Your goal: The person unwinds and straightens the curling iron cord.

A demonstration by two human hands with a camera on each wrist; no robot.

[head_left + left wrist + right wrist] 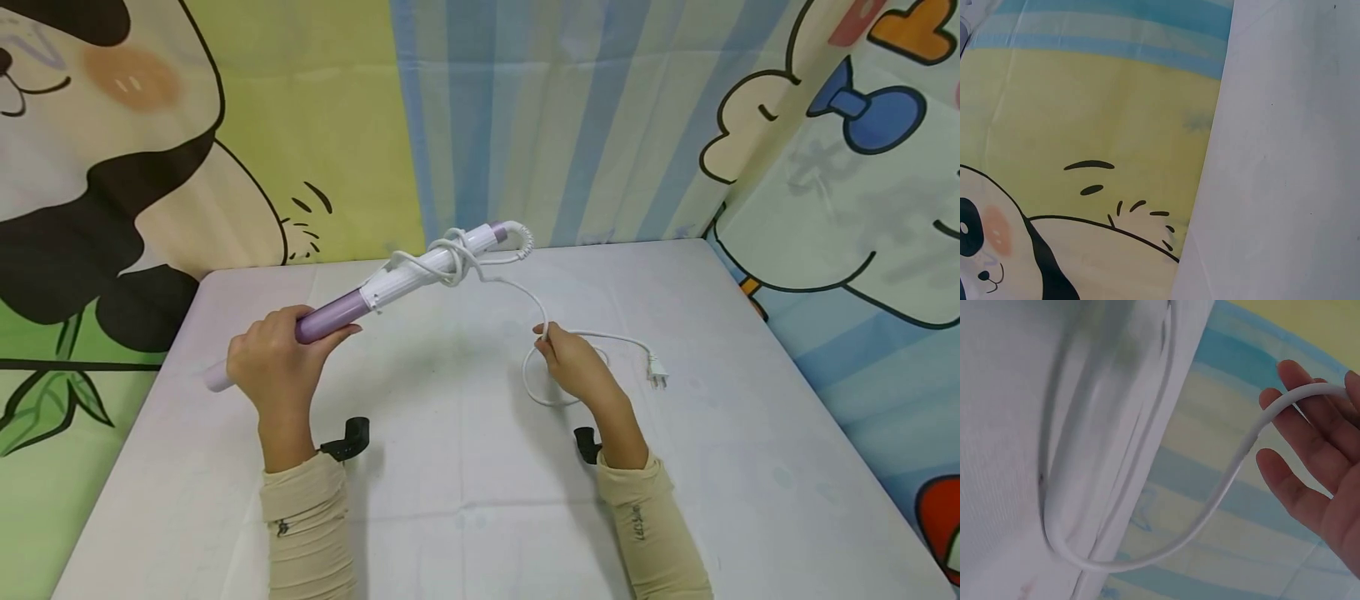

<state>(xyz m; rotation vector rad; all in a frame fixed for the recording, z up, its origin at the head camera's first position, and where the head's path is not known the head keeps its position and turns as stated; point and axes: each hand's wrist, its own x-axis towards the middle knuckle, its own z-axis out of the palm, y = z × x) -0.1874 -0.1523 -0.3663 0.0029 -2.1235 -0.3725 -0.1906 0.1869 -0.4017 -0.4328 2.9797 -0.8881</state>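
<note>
Hair iron [392, 285] slants over the far left of the table [465, 533], gripped by the left hand [276, 360]; the right hand [579, 362] pinches its cord [1204, 515], plug [656, 368] to the right.

Lower left, a creased beige left sleeve [309, 533]; lower right, a matching right sleeve [660, 533], its dark lettering [638, 523] hardly legible; black, curved wrist mounts [348, 440].

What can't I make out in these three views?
Head: part of the purple-and-white tool, covered by the left hand.
Head: lettering on the right sleeve, too small to read surely.
Left wrist: the sliver at upper left, cut off by the frame.
Right wrist: the right hand's remainder, beyond the right edge.
</note>
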